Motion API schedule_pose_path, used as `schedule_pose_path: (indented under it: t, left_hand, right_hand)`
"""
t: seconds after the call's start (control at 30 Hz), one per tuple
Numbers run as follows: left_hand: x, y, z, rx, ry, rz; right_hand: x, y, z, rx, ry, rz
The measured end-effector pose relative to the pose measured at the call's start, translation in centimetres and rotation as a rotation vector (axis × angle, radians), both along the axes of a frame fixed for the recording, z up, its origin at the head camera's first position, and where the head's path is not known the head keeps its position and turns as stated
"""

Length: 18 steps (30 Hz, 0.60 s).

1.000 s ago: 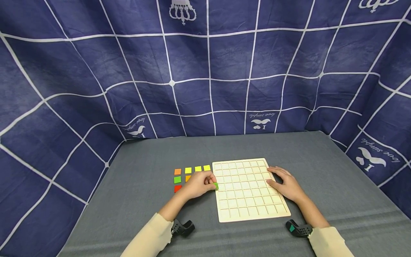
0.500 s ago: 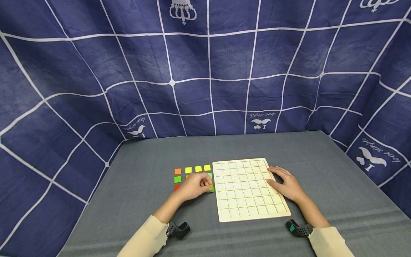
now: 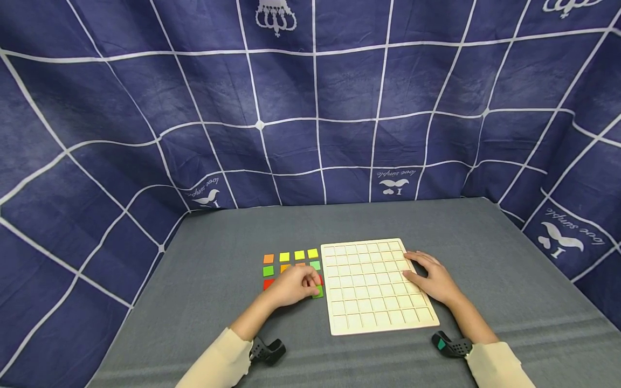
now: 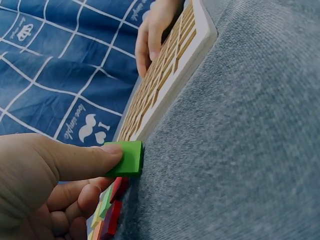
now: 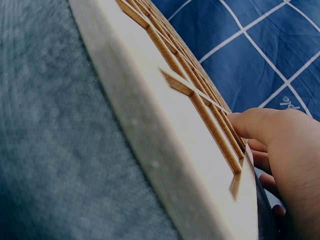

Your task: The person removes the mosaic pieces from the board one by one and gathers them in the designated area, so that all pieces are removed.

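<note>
A green square tile [image 4: 131, 159] is pinched between the thumb and fingers of my left hand [image 3: 292, 285], just left of the wooden grid board [image 3: 361, 323]. Behind and beneath that hand lie rows of small coloured tiles, including a red tile [image 3: 268, 284], an orange tile [image 3: 269, 259] and a yellow tile [image 3: 299, 254]. Some of them are partly covered by the hand. My right hand [image 3: 435, 280] rests on the right edge of the board, its thumb and fingertips touching the rim. The board's square cells hold no tiles.
Grey cloth [image 3: 233, 231] covers the table around the board. A blue curtain [image 3: 339, 145] with white lines stands behind and at both sides. Each wrist wears a black strap, such as the right strap [image 3: 452, 346].
My left hand has moved left and toward me with the green tile, away from the board's left edge, uncovering tiles behind it. The right hand and board have stayed put.
</note>
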State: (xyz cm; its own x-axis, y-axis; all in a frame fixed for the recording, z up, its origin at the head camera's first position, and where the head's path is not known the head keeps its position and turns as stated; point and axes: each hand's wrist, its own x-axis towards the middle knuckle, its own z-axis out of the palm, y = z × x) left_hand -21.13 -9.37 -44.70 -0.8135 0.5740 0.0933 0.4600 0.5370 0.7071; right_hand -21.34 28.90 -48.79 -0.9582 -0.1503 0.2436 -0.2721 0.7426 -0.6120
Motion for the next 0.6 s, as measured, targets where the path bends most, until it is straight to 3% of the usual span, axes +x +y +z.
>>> schedule_pose_path:
  t: [0.43, 0.6]
  left_hand:
    - [0.09, 0.22, -0.51, -0.017, -0.017, -0.018]
    - [0.07, 0.25, -0.68, -0.032, 0.029, -0.030]
  right_hand:
    - [-0.02, 0.14, 0.08, -0.008, -0.008, 0.004]
    - [-0.05, 0.13, 0.04, -0.003, -0.006, 0.008]
